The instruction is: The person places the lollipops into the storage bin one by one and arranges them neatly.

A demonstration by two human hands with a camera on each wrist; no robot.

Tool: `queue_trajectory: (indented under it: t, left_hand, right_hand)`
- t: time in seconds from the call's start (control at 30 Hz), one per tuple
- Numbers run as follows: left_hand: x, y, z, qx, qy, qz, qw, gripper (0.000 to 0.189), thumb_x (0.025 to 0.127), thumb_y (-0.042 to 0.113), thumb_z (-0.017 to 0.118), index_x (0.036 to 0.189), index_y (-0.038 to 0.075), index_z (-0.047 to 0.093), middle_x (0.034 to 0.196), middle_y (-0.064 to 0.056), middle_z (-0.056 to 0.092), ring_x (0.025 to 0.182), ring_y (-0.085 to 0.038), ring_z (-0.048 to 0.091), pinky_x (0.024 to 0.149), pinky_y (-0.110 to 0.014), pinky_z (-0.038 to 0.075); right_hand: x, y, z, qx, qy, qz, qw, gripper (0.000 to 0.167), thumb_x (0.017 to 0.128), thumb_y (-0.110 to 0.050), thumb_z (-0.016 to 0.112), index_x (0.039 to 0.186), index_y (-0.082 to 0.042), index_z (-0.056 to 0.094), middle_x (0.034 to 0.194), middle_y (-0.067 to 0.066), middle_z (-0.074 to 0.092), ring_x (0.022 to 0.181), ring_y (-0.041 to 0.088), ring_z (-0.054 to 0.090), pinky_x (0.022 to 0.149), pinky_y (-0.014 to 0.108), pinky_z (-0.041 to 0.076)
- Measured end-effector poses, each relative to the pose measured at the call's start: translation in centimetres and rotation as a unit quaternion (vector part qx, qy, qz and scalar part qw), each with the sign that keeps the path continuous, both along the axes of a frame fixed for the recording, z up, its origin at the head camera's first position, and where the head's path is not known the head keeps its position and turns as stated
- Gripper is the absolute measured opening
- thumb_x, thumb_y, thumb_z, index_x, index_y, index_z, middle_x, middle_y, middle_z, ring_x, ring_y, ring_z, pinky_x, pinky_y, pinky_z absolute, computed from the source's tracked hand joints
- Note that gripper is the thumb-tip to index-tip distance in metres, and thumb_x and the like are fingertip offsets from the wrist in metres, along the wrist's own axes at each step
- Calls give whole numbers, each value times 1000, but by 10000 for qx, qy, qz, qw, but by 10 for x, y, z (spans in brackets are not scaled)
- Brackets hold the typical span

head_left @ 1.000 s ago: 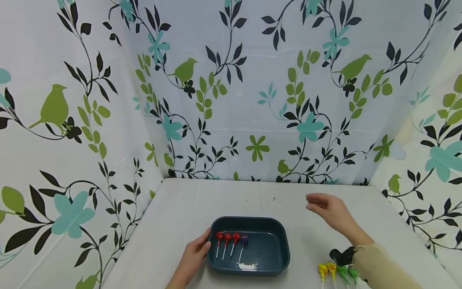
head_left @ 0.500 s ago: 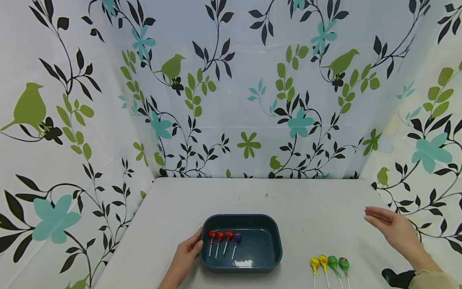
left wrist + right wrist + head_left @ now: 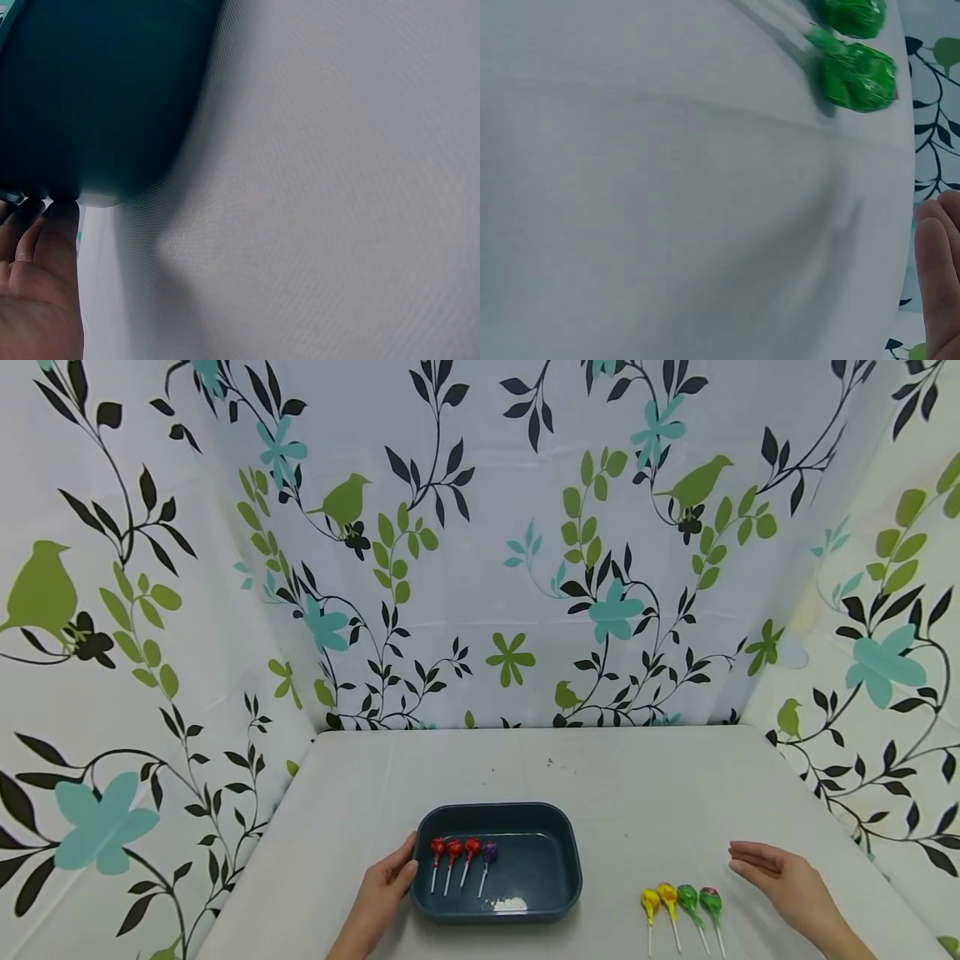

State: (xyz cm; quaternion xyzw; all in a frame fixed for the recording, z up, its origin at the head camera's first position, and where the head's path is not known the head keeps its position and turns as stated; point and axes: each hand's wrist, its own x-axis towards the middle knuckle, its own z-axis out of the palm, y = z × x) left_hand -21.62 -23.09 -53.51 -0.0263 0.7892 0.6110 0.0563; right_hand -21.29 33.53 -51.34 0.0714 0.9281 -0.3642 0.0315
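Note:
My left hand (image 3: 381, 887) holds the left side of a dark blue-teal rectangular tray (image 3: 525, 917). In the left wrist view its fingers (image 3: 54, 244) meet the tray's outer wall. Inside the tray, red lollipops (image 3: 453, 850) and a purple lollipop (image 3: 489, 853) lie in a row at the left. To the tray's right on the table are two yellow lollipops (image 3: 667, 895) and two green lollipops (image 3: 687, 897). My right hand (image 3: 787, 889) hovers just right of the green ones with fingers extended, holding nothing. The right wrist view has a green lollipop (image 3: 859, 77) close by.
The white table (image 3: 360, 777) runs back to a hanging cloth (image 3: 465, 610) printed with birds, leaves and flowers. Similar cloth walls stand at the left and right. A few small dark specks (image 3: 551, 763) mark the table's far part.
My right hand swung right, away from the tray, then came lower and back left beside the green lollipops. The left hand stays on the tray. The head view has shifted slightly.

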Motion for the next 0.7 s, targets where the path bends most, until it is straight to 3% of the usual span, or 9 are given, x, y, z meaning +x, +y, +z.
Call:
queue_trajectory:
  t: [0.3,0.5,0.7]
  left_hand:
    - [0,-1,-1,5,-34,-13,10000,51,106,11,53,153,-3,40,160,-21,36,150,-41,33,110,-44,47]
    - [0,-1,0,51,-52,-6,10000,51,107,11,53,153,-3,40,160,-21,36,150,-41,34,110,-44,47]
    - [0,-1,1,45,-59,-10,10000,50,107,11,52,154,-2,39,160,-21,35,150,-41,33,109,-46,47]
  right_hand:
    - [14,-11,-27,-182,-413,-53,9990,54,93,-33,75,128,7,65,121,21,73,112,37,71,86,42,63]
    - [19,-15,-31,-259,-447,-50,9987,57,91,-37,76,128,5,66,121,20,74,112,36,71,91,49,61]
    - [21,-23,-33,100,-390,122,9991,63,88,-46,77,127,3,68,119,18,75,111,36,71,93,52,59]
